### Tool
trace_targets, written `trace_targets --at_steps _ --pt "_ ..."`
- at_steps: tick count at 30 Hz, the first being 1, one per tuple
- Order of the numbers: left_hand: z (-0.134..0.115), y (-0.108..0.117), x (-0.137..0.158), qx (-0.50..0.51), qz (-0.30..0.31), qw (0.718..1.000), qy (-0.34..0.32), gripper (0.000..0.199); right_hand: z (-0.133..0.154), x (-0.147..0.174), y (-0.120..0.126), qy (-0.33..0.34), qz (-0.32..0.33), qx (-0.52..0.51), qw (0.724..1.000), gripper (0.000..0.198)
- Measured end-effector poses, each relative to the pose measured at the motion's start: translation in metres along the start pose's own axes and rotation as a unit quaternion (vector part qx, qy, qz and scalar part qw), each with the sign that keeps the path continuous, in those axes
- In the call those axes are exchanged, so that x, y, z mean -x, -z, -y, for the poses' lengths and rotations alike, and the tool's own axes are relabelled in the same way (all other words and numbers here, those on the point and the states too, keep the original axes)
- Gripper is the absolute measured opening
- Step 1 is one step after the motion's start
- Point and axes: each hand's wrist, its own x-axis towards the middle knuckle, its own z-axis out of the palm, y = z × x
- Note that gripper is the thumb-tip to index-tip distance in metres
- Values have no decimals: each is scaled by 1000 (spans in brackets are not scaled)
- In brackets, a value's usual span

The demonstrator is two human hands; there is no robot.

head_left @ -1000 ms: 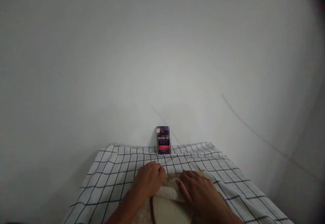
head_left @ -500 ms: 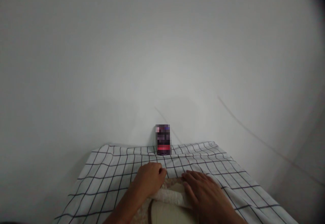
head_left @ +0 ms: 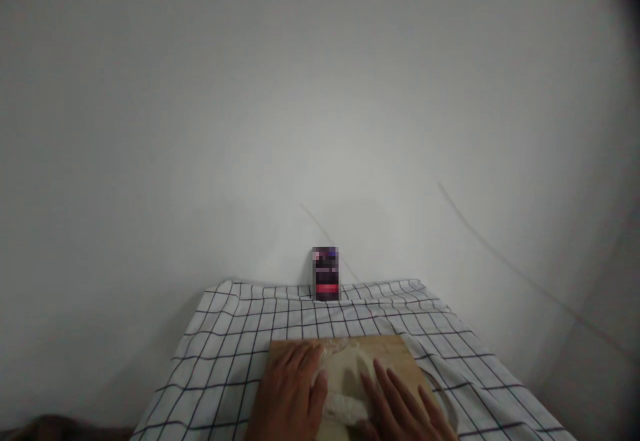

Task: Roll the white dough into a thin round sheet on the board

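A wooden board (head_left: 393,350) lies on the checked cloth in front of me, with whitish powder-like patches on its surface. Across it runs a pale, whitish roll (head_left: 345,409), soft-looking and like dough; its exact kind is blurred. My left hand (head_left: 290,394) rests palm down at the roll's left end, fingers stretched forward and thumb toward the middle. On the other side my right hand (head_left: 400,404) lies palm down with its fingers spread, at the roll's right end. Both hands hide the ends of the roll, and the board's near part is out of frame.
A white cloth with dark grid lines (head_left: 225,334) covers the table. At its far edge a phone (head_left: 327,274), blurred out, leans on the pale wall (head_left: 320,128). A curved greyish rim (head_left: 447,394) shows right of the board. Something dark brown (head_left: 65,428) is at bottom left.
My hands have drawn back toward me and flattened; the left one was curled before. More of the board's far part now shows. The view has shifted slightly.
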Motion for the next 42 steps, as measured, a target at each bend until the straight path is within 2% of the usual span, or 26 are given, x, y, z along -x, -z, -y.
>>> trace_targets --at_steps 1,3,7,11,15,18,21,25,31,34,38,42 --pt "-1 1 6 -8 -20 1000 -17 37 1 2 4 16 -13 20 1000 54" --pt "-2 3 10 -9 -22 999 -21 37 2 1 10 25 -24 34 999 54" --pt "-5 6 -7 17 47 998 47 32 3 -12 8 -18 -10 -21 1000 53" --pt "2 -1 -35 37 114 989 91 36 -5 -36 7 -78 88 -117 986 45" --pt "14 -6 -65 35 199 972 124 37 -17 -63 10 -131 174 -232 948 38" --pt "20 -9 -87 27 257 958 123 32 -28 -81 4 -154 233 -257 925 42" --pt "26 -18 -102 29 269 950 158 34 -40 -96 -5 -185 295 -253 903 48" --pt "30 -30 -110 32 261 944 197 45 -49 -109 -13 -215 330 -264 881 54" --pt "27 -26 -101 33 241 954 177 34 -41 -93 -15 -174 295 -223 912 44" --pt "22 -20 -87 29 214 966 144 29 -31 -80 -9 -154 244 -211 934 39" --pt "13 -12 -57 35 136 983 116 27 -20 -58 -4 -111 150 -192 964 38" --pt "5 -4 -14 9 59 997 52 31 -8 -21 -10 -81 96 -137 982 47"
